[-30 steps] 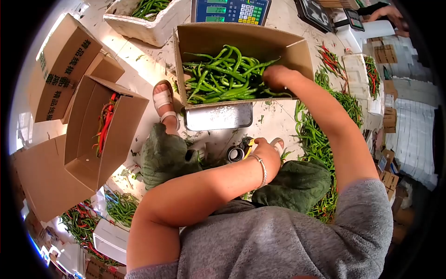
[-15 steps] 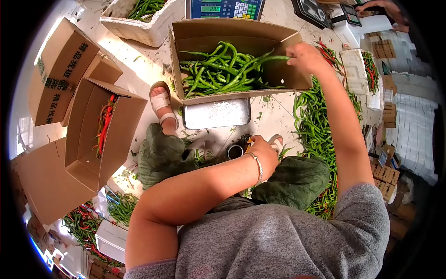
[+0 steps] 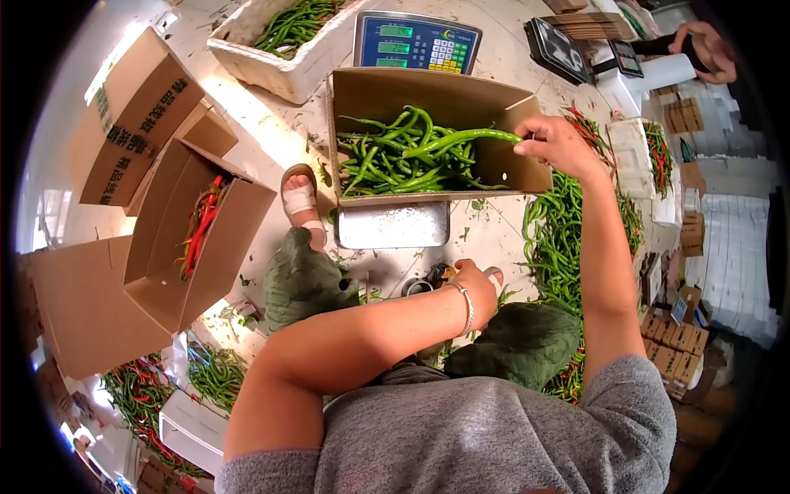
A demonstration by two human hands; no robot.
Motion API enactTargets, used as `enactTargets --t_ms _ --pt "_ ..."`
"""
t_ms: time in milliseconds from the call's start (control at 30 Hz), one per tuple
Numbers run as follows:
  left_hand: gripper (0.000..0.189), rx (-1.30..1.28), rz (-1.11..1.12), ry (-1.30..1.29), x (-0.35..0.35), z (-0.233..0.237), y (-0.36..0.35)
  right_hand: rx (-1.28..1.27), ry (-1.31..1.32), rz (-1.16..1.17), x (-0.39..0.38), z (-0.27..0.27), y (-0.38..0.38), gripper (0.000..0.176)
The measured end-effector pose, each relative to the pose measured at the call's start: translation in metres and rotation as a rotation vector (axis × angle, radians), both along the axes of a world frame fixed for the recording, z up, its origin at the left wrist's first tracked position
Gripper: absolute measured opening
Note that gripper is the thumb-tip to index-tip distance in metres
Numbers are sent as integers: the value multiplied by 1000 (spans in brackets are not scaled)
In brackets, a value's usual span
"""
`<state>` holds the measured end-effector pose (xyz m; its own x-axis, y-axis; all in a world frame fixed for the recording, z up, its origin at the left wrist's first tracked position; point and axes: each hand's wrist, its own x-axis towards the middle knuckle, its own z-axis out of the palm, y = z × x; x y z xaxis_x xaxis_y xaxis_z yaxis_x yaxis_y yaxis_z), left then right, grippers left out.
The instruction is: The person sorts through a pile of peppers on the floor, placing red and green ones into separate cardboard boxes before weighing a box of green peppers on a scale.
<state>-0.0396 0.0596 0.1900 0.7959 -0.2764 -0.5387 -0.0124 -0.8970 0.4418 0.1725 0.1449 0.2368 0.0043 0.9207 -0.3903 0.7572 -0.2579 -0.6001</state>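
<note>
My right hand (image 3: 553,144) pinches a long green chili pepper (image 3: 471,137) near its right end, over the right part of an open cardboard box (image 3: 444,198). Inside the box lies a heap of green chili peppers (image 3: 391,156). My left hand (image 3: 479,295) is low, by my right knee, with its fingers mostly hidden. Close to that hand are an orange-yellow item (image 3: 447,273), which I cannot make out, and a round grey ring-shaped thing (image 3: 416,286). The box stands over a shiny metal scale plate (image 3: 393,226).
A scale display (image 3: 417,44) stands behind the box, beside a foam box (image 3: 267,70) of green peppers. Green peppers (image 3: 555,239) are piled on the floor to the right. At left, a cardboard box (image 3: 222,255) holds red peppers (image 3: 197,235). Another person's hands (image 3: 708,49) show at the far upper right.
The view has shifted, so most things appear lower. My right hand has turned, and its pepper now shows more fully, stretched leftward over the heap. My left hand stays near my knee.
</note>
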Motion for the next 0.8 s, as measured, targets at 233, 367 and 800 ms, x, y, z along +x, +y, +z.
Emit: enactTargets --t_ms 233,367,800 --pt "40 -29 11 4 6 -13 -11 167 60 -8 -16 9 -18 15" --pt "41 -12 32 -31 -2 -4 -9 309 152 -108 -38 20 -14 17" --pt "21 -6 143 -180 -4 -20 -3 427 1087 -229 -151 71 181 34"
